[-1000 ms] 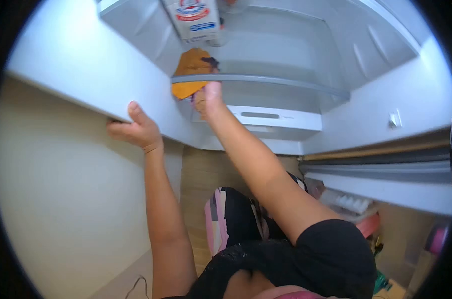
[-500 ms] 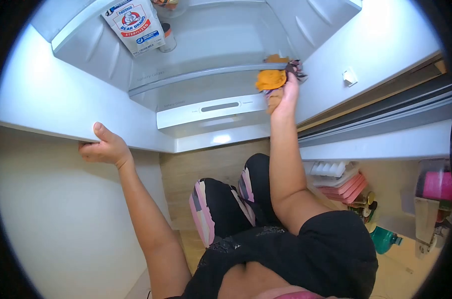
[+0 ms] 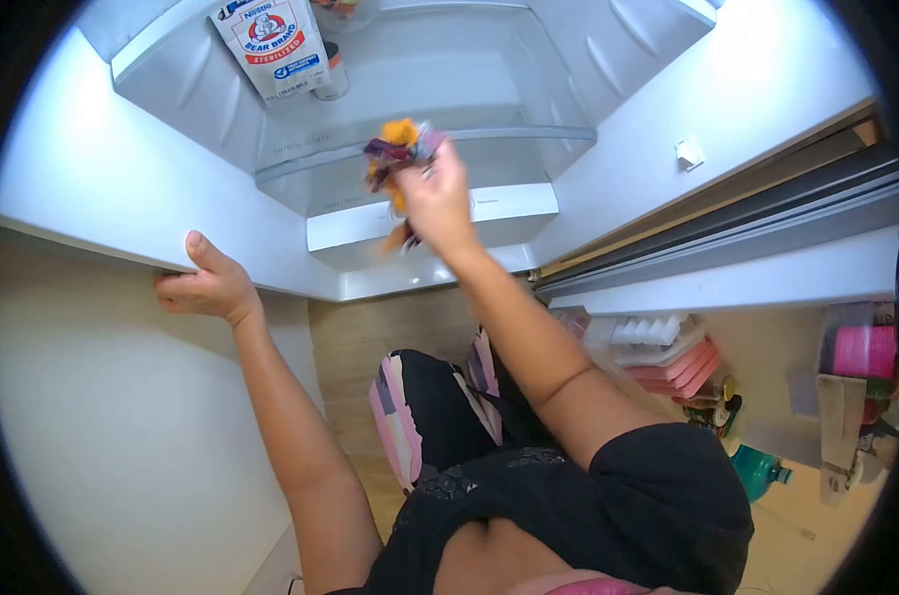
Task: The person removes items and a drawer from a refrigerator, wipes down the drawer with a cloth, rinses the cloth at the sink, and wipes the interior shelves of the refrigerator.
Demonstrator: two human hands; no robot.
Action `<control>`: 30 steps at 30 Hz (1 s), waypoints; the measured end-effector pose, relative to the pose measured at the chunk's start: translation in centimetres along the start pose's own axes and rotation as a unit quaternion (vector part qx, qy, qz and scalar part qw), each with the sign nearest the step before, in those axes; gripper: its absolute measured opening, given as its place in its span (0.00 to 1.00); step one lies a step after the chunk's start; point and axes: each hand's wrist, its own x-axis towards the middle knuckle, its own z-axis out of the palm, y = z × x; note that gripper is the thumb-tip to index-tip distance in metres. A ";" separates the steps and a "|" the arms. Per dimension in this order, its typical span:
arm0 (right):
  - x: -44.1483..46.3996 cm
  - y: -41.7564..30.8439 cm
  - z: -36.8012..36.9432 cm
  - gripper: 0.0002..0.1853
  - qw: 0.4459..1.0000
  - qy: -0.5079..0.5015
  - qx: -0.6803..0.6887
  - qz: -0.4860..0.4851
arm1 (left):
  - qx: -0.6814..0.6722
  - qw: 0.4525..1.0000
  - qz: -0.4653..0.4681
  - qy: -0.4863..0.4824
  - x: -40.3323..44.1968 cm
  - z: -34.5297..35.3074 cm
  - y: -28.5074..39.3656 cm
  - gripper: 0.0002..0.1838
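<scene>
My right hand (image 3: 437, 198) is closed around a bunched, multicoloured cloth (image 3: 400, 154) in yellow, maroon and grey. Some motion blurs the cloth as it passes over the front lip of the clear refrigerator shelf (image 3: 469, 138). Below it sits the white drawer front (image 3: 514, 206), partly covered by the cloth and my wrist. Whether the cloth touches the shelf or drawer, I cannot tell. At the left, my left hand (image 3: 209, 286) grips the refrigerator's edge (image 3: 122, 260), thumb on the white front face and fingers curled against the outer side.
A milk carton (image 3: 276, 50) and a small jar (image 3: 334, 77) stand at the shelf's back left. On the right, the open door (image 3: 687, 273) holds an egg tray (image 3: 653, 330), pink containers (image 3: 679, 375), jars and a teal bottle (image 3: 759, 472). My bent knees are below the drawer.
My right hand has swept the cloth leftward from the shelf's right end to around its middle. My left hand keeps its hold on the refrigerator edge.
</scene>
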 end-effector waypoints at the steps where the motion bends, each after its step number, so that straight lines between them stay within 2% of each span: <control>1: 0.9 -2.2 -1.7 0.13 0.993 0.011 -0.099 -0.057 | 0.006 1.000 -0.001 -0.007 -0.1 -0.1 -0.1 0.31; 2: 2.1 -3.5 -3.5 0.12 0.957 0.054 -0.259 -0.116 | 0.005 1.000 -0.003 -0.008 -0.2 -0.1 -0.2 0.31; 3: 3.4 -4.4 -5.5 0.11 0.890 0.096 -0.410 -0.172 | 0.004 1.000 0.007 0.007 -0.2 0.1 -0.2 0.31; 5: 5.0 -6.0 -9.4 0.15 0.815 0.088 -0.549 -0.161 | 0.001 1.000 0.015 0.021 -0.2 0.3 -0.3 0.31; 6: 5.5 -5.9 -11.0 0.15 0.813 0.088 -0.552 -0.163 | -0.007 1.000 0.002 0.017 -0.3 0.4 -0.3 0.31; 8: 6.5 -4.8 -13.1 0.18 0.737 0.002 -0.676 0.016 | -0.015 1.000 -0.010 0.014 -0.3 0.3 0.0 0.31; 12: 10.0 -2.6 -13.9 0.20 0.745 -0.016 -0.666 0.023 | -0.007 1.000 -0.011 -0.004 -0.1 0.1 0.0 0.32; 14: 13.1 -1.4 -14.1 0.22 0.711 -0.002 -0.699 0.081 | 0.003 1.000 -0.004 -0.004 0.0 0.1 -0.1 0.32; 17: 14.6 -1.9 -13.7 0.21 0.704 -0.018 -0.702 0.108 | -0.009 1.000 -0.012 -0.006 -0.1 -0.1 0.0 0.32; 20: 11.9 -4.9 -13.4 0.21 0.707 -0.065 -0.696 0.106 | 0.001 0.999 -0.037 -0.023 -0.1 -0.1 0.2 0.31; 22: 9.6 -5.9 -13.8 0.24 0.709 -0.062 -0.695 0.097 | -0.040 0.997 -0.044 -0.045 0.1 -0.6 0.6 0.32; 24: 9.4 -5.2 -14.2 0.26 0.717 -0.040 -0.693 0.064 | -0.027 0.997 -0.053 -0.049 -0.2 -0.5 0.1 0.32; 28: 15.6 -1.9 -14.0 0.23 0.697 -0.049 -0.709 0.097 | -0.030 0.993 -0.092 -0.067 0.0 -0.6 0.6 0.33; 30: 19.3 0.3 -14.2 0.25 0.674 -0.067 -0.735 0.039 | -0.040 0.993 -0.094 -0.052 -0.1 -0.3 0.4 0.34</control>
